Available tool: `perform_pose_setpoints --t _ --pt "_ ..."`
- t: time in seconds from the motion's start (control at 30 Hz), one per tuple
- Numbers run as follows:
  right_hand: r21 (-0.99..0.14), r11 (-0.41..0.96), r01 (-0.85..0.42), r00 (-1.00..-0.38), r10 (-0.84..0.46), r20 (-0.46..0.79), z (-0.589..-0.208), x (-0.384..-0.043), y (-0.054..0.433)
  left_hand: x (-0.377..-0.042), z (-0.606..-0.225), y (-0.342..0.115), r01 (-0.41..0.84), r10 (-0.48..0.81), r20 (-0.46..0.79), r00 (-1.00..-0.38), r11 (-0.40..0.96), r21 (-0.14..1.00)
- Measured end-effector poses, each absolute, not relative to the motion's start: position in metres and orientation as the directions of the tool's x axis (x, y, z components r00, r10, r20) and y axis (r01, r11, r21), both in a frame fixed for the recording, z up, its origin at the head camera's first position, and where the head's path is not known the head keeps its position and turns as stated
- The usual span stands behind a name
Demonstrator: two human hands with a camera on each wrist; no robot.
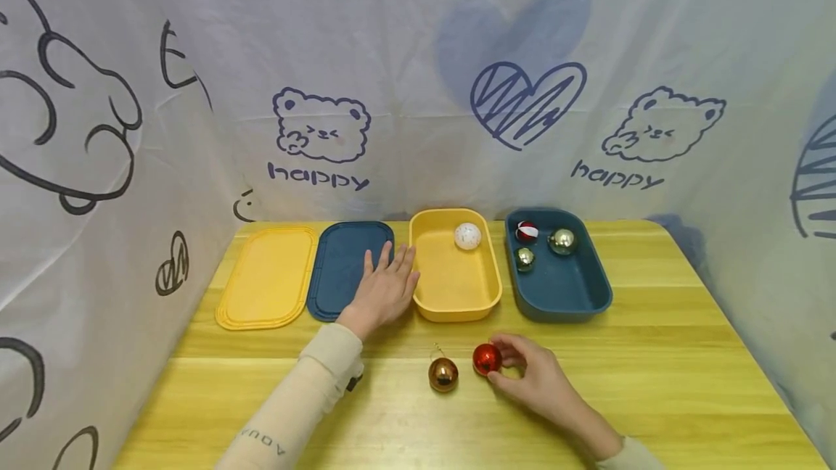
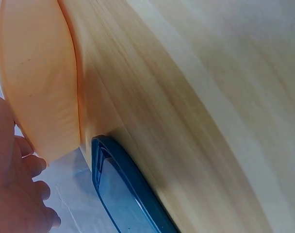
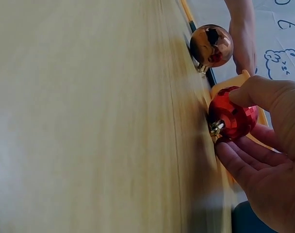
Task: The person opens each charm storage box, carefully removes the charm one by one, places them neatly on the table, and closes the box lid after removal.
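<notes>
On the table in front of the boxes, my right hand (image 1: 537, 377) pinches a red Christmas ball (image 1: 486, 359) between thumb and fingers. The right wrist view has the thumb on the shiny red ball (image 3: 233, 114), its gold cap turned toward the wood. A bronze Christmas ball (image 1: 443, 375) lies just left of it, its string loop upward. My left hand (image 1: 385, 290), fingers straight and spread, is at the left wall of a yellow box (image 1: 451, 289), partly over a dark blue lid (image 1: 339, 267). Whether it touches the wall is unclear. One white speckled ball (image 1: 467, 236) sits inside that box.
Right of the yellow box stands a dark blue box (image 1: 562, 296) holding a red-and-white ball (image 1: 526, 231) and two gold balls, one larger (image 1: 562, 241) and one smaller (image 1: 525, 259). A yellow lid (image 1: 266, 278) lies at the far left. Printed cloth (image 1: 418, 93) hangs behind the table.
</notes>
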State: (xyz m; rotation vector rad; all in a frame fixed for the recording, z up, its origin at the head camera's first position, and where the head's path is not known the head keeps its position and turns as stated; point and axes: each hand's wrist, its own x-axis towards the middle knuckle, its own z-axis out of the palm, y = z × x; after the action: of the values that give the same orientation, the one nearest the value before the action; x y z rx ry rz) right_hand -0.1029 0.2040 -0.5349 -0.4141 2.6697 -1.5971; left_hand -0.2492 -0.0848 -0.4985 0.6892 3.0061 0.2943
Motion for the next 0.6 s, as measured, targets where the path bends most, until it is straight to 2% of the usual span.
perform_pose_setpoints --t 0.6 --pt "-0.840 0.482 -0.249 -0.959 -0.241 0.146 -0.5357 -0.1049 0.2057 -0.2500 -0.5004 -0.0846 0.421 0.429 -0.003 -0.903 0.888 0.187"
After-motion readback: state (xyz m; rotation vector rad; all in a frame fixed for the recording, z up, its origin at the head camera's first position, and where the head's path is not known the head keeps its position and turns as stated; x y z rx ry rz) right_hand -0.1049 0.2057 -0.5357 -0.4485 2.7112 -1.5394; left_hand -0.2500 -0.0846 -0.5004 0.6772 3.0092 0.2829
